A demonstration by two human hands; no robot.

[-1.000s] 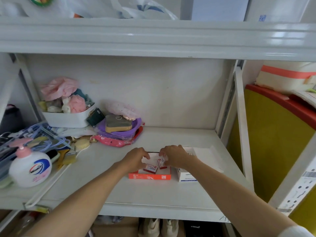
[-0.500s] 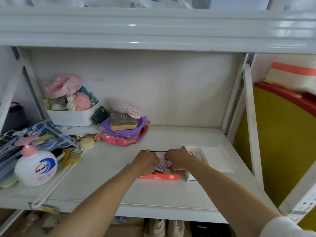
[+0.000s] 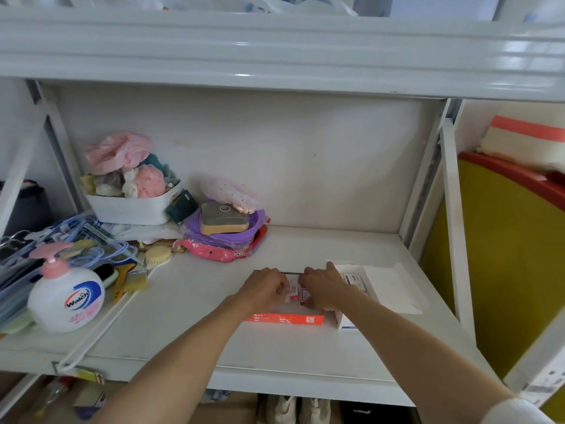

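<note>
Orange box sits mid-shelf, QR code on its front, other print unreadable; over it your left hand pinches the left packet and your right hand the right packet, likely light, crushable card, so hold the edges gently; off left, the soap bottle reads "Walch".

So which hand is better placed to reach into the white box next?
The right hand, probably: it rests right beside the white box, while the left hand is at the orange box's far side and would have to cross over. Each pinches a packet now.
</note>
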